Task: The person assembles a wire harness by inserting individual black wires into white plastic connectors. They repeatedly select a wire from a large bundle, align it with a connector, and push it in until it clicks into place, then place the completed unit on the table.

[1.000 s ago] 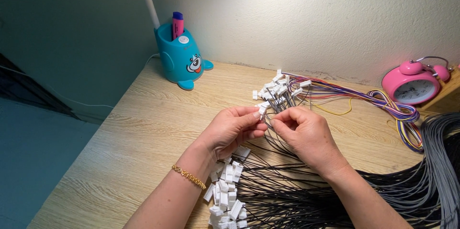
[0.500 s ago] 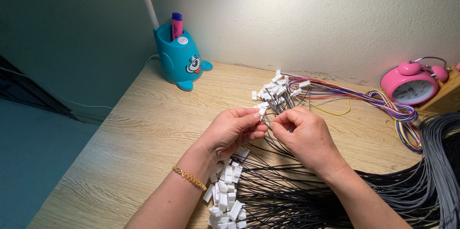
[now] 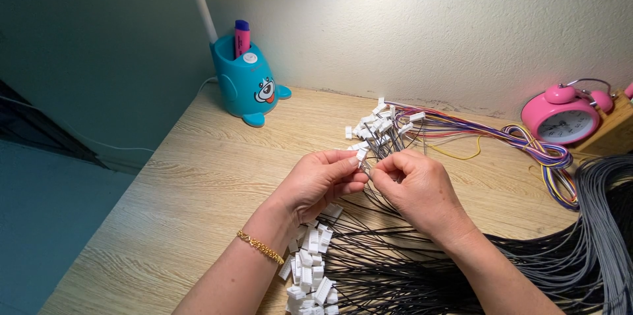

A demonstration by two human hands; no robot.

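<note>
My left hand (image 3: 321, 181) pinches a small white connector (image 3: 361, 155) between thumb and fingers. My right hand (image 3: 419, 190) meets it fingertip to fingertip and grips a thin black wire at that connector. Both hands hover over a fan of black wires (image 3: 409, 269) on the wooden desk (image 3: 198, 176). A heap of loose white connectors (image 3: 310, 272) lies under my left wrist, which wears a gold bracelet. Behind my hands lies a bunch of coloured wires with white connectors (image 3: 386, 124) on their ends.
A turquoise animal-shaped pen holder (image 3: 247, 84) with a pink marker stands at the back left, by a white lamp stem. A pink alarm clock (image 3: 567, 116) sits at the back right on a wooden block. Grey cables (image 3: 610, 223) curve along the right edge.
Both hands have stayed in place over the wires; only the fingertips shifted slightly around the connector.
</note>
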